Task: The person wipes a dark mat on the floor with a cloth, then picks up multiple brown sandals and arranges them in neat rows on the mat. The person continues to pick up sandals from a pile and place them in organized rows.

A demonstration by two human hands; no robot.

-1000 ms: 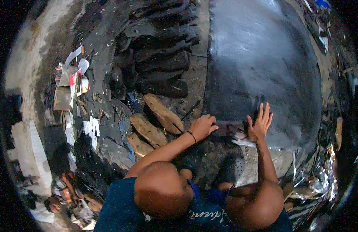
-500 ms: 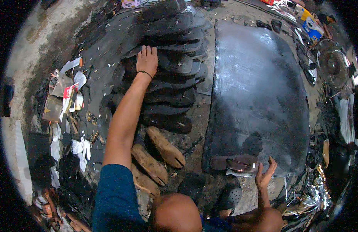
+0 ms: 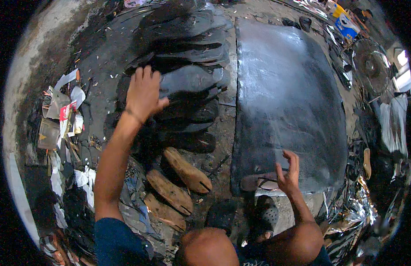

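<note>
My left hand [image 3: 143, 93] reaches far forward and lies flat on a stack of black shoe soles [image 3: 190, 80], fingers together and thumb out to the right; it grips nothing that I can see. My right hand [image 3: 287, 170] is at the near edge of a large black rubber sheet [image 3: 285, 97], fingers spread and slightly curled, holding nothing. Just left of it a brown sole-shaped piece [image 3: 256, 181] lies on the sheet's edge.
Three wooden shoe lasts [image 3: 187, 170] lie on the ground between my arms. My sandalled feet [image 3: 265, 217] are below the sheet. Paper and card scraps [image 3: 63, 111] litter the left side. A fan [image 3: 369, 66] and crumpled foil [image 3: 352, 213] are at the right.
My left hand left the sheet's near edge and stretched forward onto the sole stack, then drew slightly back and left. My right hand lifted from flat on the sheet to loosely spread.
</note>
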